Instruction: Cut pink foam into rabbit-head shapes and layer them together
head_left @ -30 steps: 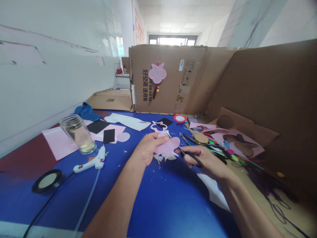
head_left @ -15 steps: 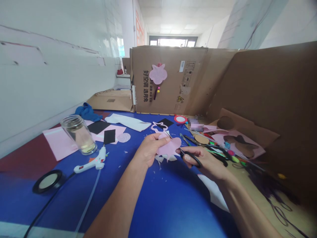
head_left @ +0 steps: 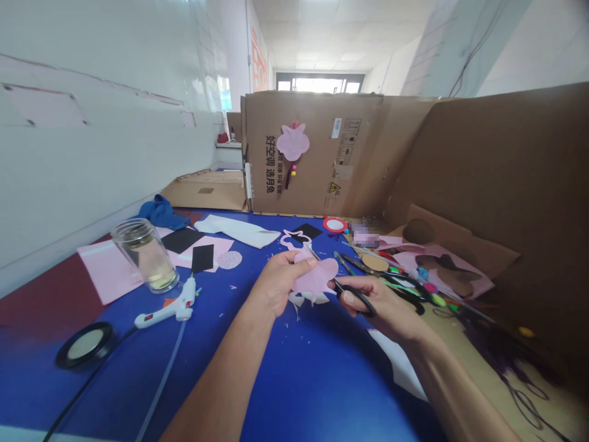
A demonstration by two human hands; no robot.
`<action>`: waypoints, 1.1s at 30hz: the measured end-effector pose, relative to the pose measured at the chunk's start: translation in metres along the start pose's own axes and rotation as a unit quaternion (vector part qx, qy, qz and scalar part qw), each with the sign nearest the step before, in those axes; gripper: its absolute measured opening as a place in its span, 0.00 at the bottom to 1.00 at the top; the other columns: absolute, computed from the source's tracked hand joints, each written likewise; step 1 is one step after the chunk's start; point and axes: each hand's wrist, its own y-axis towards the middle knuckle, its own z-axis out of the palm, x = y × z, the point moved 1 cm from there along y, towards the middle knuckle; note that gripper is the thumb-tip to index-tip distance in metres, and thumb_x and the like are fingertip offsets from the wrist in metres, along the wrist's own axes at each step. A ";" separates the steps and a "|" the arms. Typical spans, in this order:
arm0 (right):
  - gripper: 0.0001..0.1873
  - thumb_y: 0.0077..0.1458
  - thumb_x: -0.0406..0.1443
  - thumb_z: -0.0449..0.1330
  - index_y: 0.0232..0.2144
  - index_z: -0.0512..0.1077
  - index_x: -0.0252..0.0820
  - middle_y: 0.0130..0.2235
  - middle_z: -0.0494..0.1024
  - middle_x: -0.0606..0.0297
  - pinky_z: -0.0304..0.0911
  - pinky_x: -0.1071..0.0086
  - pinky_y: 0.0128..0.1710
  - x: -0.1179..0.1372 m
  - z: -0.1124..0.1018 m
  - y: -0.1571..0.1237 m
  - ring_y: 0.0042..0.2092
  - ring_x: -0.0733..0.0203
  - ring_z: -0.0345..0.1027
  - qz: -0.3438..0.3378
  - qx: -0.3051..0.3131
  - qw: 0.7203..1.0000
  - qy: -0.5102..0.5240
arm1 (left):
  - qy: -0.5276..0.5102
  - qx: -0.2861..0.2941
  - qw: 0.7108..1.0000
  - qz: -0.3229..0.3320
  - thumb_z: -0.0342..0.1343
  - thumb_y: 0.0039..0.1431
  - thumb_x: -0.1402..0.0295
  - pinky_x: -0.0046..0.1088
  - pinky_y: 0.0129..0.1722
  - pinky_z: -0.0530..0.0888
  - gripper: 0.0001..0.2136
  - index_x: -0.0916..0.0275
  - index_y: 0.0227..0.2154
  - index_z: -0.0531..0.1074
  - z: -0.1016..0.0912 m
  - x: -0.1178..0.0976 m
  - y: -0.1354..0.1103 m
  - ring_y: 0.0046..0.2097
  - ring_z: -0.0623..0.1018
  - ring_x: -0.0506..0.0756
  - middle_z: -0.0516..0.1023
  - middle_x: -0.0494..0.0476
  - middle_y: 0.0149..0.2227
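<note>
Above the blue desk, the left hand pinches a pink felt shape, one side cleanly rounded, the rest still ragged (white scraps cling below), while the right hand grips scissors at its edge.

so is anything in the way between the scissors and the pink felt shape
Nothing visible stands between them: the blades of the black-handled scissors, held in the right hand, lie against the pink felt shape gripped by the left hand. The only thing close by is the left hand's fingertips, right beside the blade.
</note>
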 end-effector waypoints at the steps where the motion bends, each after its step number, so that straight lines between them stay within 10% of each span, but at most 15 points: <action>1: 0.28 0.53 0.57 0.70 0.23 0.71 0.40 0.24 0.64 0.69 0.44 0.66 0.30 0.000 0.000 0.000 0.28 0.66 0.52 0.000 0.001 1.000 -0.001 | 0.002 0.000 1.000 0.002 0.74 0.44 0.63 0.25 0.28 0.70 0.14 0.66 0.31 0.82 0.000 0.000 0.000 0.27 0.76 0.50 0.80 0.58 0.28; 33: 0.28 0.55 0.55 0.71 0.43 0.79 0.37 0.24 0.68 0.69 0.47 0.66 0.33 -0.006 0.002 0.000 0.29 0.63 0.54 -0.002 0.026 0.996 0.080 | -0.003 -0.024 0.999 0.035 0.73 0.45 0.62 0.25 0.28 0.68 0.12 0.64 0.27 0.79 0.006 -0.005 -0.005 0.27 0.74 0.50 0.80 0.56 0.27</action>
